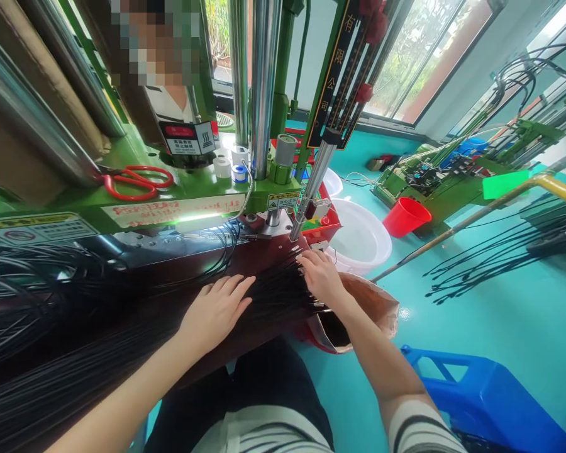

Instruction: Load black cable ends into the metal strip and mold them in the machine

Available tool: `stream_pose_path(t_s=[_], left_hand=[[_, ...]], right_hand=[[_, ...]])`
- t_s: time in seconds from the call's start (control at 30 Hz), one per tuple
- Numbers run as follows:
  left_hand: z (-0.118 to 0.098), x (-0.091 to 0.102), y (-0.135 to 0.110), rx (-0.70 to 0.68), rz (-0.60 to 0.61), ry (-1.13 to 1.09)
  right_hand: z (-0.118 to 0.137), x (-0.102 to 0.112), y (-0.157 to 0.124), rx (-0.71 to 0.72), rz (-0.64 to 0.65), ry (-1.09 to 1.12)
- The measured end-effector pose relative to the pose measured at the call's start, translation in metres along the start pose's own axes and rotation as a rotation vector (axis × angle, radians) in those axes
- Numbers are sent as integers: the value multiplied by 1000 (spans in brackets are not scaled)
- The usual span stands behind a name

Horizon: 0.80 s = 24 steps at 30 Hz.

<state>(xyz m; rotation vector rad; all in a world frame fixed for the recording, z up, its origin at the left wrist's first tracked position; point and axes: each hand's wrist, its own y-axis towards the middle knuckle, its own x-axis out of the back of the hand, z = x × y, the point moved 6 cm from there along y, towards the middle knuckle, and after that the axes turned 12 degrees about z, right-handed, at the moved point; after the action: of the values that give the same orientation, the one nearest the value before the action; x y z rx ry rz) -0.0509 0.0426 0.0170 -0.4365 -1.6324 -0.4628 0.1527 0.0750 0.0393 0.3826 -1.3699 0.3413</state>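
A bundle of thin black cables (278, 283) lies along the dark red-brown bench, its silver-tipped ends toward the right edge. My left hand (217, 308) rests palm down on the cables, fingers stretched out and slightly apart. At the tipped ends, my right hand (321, 277) bends its fingers loosely over them, touching without a visible grip; its thumb is partly hidden. More black cables (75, 358) spread to the left under my forearm. Behind the bundle stands a green press machine (202, 195) with cables leading into its lower plate.
Red-handled scissors (139, 182) and several small tape rolls (239, 173) sit on the machine's ledge. Below the bench's right end are a paper-lined bin (387, 308) and a white basin (380, 242). A red bucket (407, 217) and blue crate (495, 390) stand farther right.
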Motion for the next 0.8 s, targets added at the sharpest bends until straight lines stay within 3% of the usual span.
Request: stream_pose_path(t_s=[0.1, 0.2, 0.4, 0.5, 0.63, 0.8], left_hand=[[-5, 7, -2, 37, -111, 14], [-18, 12, -6, 40, -191, 39], [-22, 13, -1, 78, -130, -51], [-15, 18, 3, 69, -144, -8], [-7, 17, 4, -20, -137, 40], [-2, 10, 3, -18, -117, -23]], right_hand=[[-12, -5, 19, -7, 177, -128], [-13, 13, 16, 75, 220, -115], [-5, 53, -5, 206, 450, 305], [-12, 56, 1, 168, 386, 352], [-21, 50, 8, 78, 242, 237], [-8, 53, -9, 144, 434, 224]])
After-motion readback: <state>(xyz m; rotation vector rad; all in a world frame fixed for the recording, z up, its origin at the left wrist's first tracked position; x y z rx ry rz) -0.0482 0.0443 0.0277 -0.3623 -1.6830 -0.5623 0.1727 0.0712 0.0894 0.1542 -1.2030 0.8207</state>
